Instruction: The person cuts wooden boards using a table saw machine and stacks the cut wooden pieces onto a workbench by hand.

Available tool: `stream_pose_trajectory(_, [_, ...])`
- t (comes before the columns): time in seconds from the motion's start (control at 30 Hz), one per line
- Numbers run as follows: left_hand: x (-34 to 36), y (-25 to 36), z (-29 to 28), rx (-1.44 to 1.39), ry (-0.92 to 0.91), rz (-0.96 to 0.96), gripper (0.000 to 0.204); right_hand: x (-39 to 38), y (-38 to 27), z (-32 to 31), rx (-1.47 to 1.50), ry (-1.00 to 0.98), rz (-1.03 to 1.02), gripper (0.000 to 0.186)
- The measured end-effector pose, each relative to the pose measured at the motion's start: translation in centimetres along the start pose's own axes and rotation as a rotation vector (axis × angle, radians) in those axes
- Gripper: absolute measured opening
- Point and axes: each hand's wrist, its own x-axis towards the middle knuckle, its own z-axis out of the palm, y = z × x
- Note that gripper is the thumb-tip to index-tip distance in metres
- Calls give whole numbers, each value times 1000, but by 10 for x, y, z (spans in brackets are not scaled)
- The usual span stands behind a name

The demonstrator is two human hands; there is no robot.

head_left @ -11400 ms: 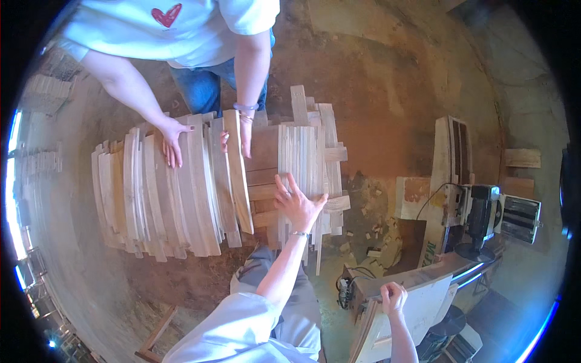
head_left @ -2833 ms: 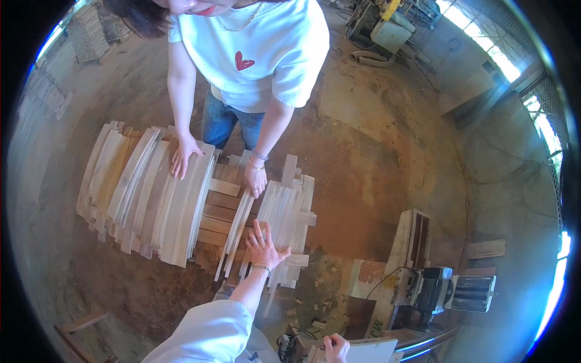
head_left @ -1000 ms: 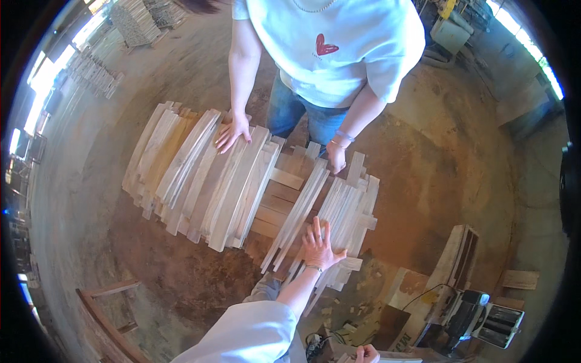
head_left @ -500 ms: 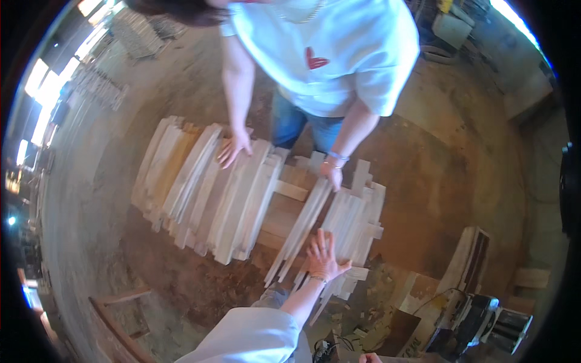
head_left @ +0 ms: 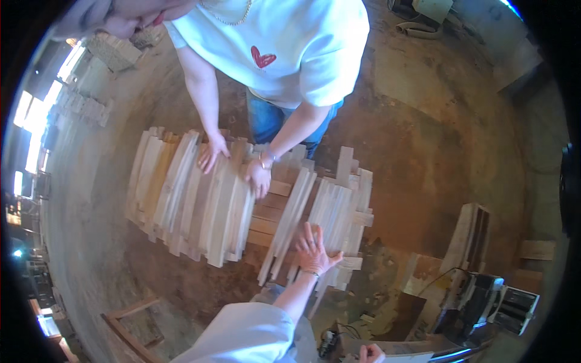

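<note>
My left hand (head_left: 315,253) lies with its fingers spread on a group of narrow pale wood strips (head_left: 330,209) at the right of the stack. Beside its fingertips a few loose strips (head_left: 287,218) lie slanted. Only part of my right hand (head_left: 371,354) shows at the lower edge, its fingers curled; what they hold, if anything, is hidden. Across from me a person in a white top has one hand (head_left: 213,152) flat on the larger group of wood strips (head_left: 209,212) at the left. That person's other hand (head_left: 259,179) presses at this group's right edge.
Between the groups, boards (head_left: 263,225) lie crosswise beneath. A dark machine (head_left: 472,305) and a long pale board (head_left: 460,236) stand at lower right. A wooden frame (head_left: 130,330) is on the floor at lower left. Stacked wood (head_left: 112,51) stands far left.
The person's braceleted hand has moved left from the loose strips to the edge of the larger group. My left hand stays on the right group. More of my right hand shows.
</note>
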Motion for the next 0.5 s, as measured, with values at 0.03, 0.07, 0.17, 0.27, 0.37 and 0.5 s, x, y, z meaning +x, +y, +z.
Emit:
stream_pose_trajectory(0.03, [-13, 7, 0, -4, -32, -16, 123, -4, 27, 7, 16, 118, -172, 15])
stream_pose_trajectory(0.07, [0, -8, 0, 11, -40, -40, 124, 2, 5, 10, 132, 97, -207, 17])
stream_pose_trajectory(0.17, [-9, -8, -4, -16, -12, -30, 124, -2, 4, -4, -45, -95, 30, 18])
stream_pose_trajectory(0.27, [5, -2, -3, -20, 17, -25, 123, 0, 1, -4, 15, -38, 6, 18])
stream_pose_trajectory(0.37, [6, -4, -2, -23, 28, -20, 122, 2, 13, 3, -15, -34, -28, 20])
stream_pose_trajectory(0.5, [7, -3, -2, -78, 60, 0, 121, -2, 16, 1, 50, -60, 52, 20])
